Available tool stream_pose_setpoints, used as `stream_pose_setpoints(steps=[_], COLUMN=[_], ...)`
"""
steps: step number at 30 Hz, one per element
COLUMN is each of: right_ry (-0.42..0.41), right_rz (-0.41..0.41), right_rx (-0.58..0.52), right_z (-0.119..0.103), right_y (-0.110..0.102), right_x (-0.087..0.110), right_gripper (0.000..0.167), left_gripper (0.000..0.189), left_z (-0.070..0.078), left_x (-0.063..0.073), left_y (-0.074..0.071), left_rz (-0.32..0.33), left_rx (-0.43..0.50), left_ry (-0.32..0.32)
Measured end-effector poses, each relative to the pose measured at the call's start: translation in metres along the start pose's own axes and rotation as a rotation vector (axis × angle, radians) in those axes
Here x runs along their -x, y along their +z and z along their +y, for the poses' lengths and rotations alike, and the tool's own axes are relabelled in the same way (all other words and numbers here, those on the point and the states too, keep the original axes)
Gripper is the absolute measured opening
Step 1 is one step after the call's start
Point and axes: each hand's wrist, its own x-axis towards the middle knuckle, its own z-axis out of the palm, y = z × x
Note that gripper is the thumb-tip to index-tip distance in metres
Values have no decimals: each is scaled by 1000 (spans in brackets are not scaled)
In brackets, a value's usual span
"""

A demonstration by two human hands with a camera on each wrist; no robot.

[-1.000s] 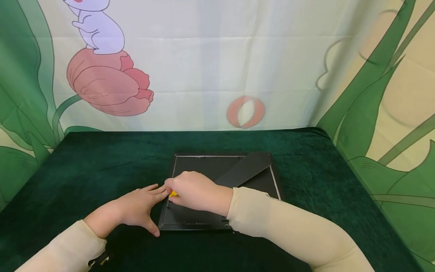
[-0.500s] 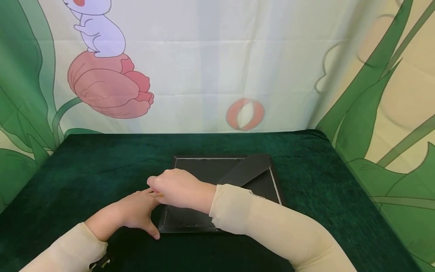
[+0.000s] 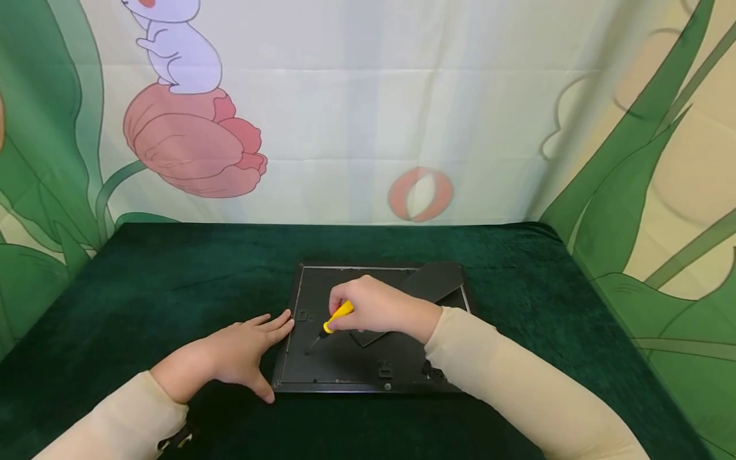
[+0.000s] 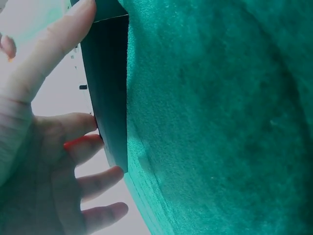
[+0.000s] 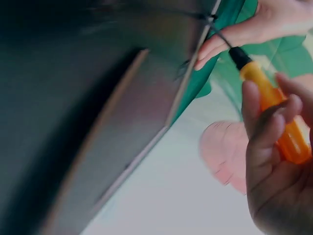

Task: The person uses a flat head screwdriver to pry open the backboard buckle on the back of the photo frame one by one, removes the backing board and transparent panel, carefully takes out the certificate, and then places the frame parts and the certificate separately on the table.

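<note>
A black picture frame (image 3: 345,367) lies face down on the green cloth, its back panel up. My right hand (image 3: 374,303) grips a screwdriver (image 3: 342,310) by its yellow handle, the thin shaft slanting down to the left over the panel. Whether the tip touches the panel, I cannot tell. In the right wrist view my fingers wrap the screwdriver handle (image 5: 269,90). With fingers spread, my left hand (image 3: 238,351) rests against the frame's left side. In the left wrist view its thumb (image 4: 54,46) lies at a corner of the frame (image 4: 107,88).
A flat black stand leg (image 3: 434,281) lies slantwise across the frame's back. Small metal hangers (image 3: 385,372) sit near its edges. Dark green cloth (image 3: 190,275) covers the table, and a printed curtain (image 3: 333,128) hangs behind it.
My right hand first moved left over the left hand's fingers with the screwdriver, then came back right, exposing the shaft over the panel. The left hand stays at the frame's edge.
</note>
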Motion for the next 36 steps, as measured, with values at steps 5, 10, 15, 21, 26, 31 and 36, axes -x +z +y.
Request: stream_pose_setpoints(steps=[5,10,15,21,26,31,36], right_ry=[61,132,168,187,186,224,240], right_rz=[-10,42,127,184,202,171,95], right_rx=[-221,-313,-455,-641,-615,-572,-559], right_z=[28,44,48,46,44,41,36], right_y=[-5,-4,0,6,12,18,21], right_x=[10,14,14,13,11,8,5], right_gripper=[10,17,23,25,29,38,39], left_gripper=[114,114,115,115,111,108,108], left_z=[3,6,9,14,17,19,21], left_x=[1,1,2,2,1,-2,-2], left_y=[0,3,5,5,6,6,6], left_rz=[13,43,76,104,98,83,92], left_rx=[-9,-33,-81,-126,-154,-195,-224], left_ry=[-1,-10,-18,-11,-20,-36,-29])
